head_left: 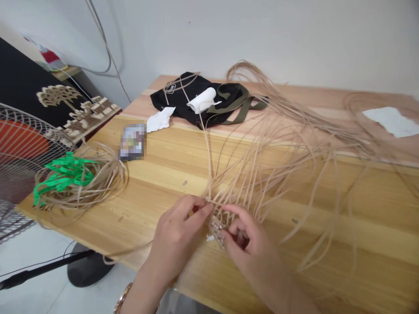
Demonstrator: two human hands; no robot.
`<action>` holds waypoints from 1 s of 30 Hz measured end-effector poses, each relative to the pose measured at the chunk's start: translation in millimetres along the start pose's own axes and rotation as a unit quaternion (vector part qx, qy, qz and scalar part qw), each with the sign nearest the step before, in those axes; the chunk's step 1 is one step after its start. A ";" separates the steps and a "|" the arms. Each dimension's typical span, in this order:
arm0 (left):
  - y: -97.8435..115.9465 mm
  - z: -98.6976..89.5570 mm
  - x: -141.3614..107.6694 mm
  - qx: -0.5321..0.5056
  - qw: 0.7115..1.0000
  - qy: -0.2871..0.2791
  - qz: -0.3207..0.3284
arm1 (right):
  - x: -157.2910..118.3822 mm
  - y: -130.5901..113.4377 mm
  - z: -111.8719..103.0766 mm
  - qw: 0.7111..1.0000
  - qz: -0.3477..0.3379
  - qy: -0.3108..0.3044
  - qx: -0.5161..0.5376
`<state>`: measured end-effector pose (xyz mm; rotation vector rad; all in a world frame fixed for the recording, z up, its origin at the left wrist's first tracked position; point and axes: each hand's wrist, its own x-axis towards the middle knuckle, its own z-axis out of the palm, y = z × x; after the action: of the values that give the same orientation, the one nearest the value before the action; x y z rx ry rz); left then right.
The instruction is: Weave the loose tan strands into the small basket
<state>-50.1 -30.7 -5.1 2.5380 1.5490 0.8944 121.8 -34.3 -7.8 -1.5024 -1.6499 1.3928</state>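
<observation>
Fingers [200, 209] of the left hand [175, 237] pressed together, pinching a flat cane strip [209, 201] against a small interlaced bundle [216, 229], while the right hand [250, 246] curls its fingers [236, 219] around the bundle's near side, a grip that appears meant to keep the crossings tight. Loose strips [275, 152] fan toward 1 o'clock across a wooden table [369, 209], apparently spread to stay clear of the hands; a cane coil [108, 179] bound with green tape [63, 176] lies at 10 o'clock, a black bag [183, 98] at 12.
</observation>
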 end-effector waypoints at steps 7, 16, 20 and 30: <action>16.0 1.3 -7.0 -0.135 0.985 -0.003 -0.103 | 0.1 -2.8 -2.4 1.000 -0.006 -0.010 -0.002; 32.3 7.4 -14.5 -0.281 0.918 -0.017 -0.280 | 1.5 1.1 -1.7 1.000 -0.014 -0.010 -0.008; 33.6 9.9 -16.7 -0.418 0.839 -0.024 -0.347 | 1.5 0.9 -2.5 1.000 -0.009 -0.004 0.000; 32.0 14.4 -18.3 -0.461 0.807 -0.012 -0.370 | -4.9 -7.4 -10.1 0.998 -0.047 -0.034 -0.018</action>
<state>-23.5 -58.1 -15.3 1.1344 1.3788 1.0755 128.8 -34.3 3.6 -1.3910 -1.7736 1.3844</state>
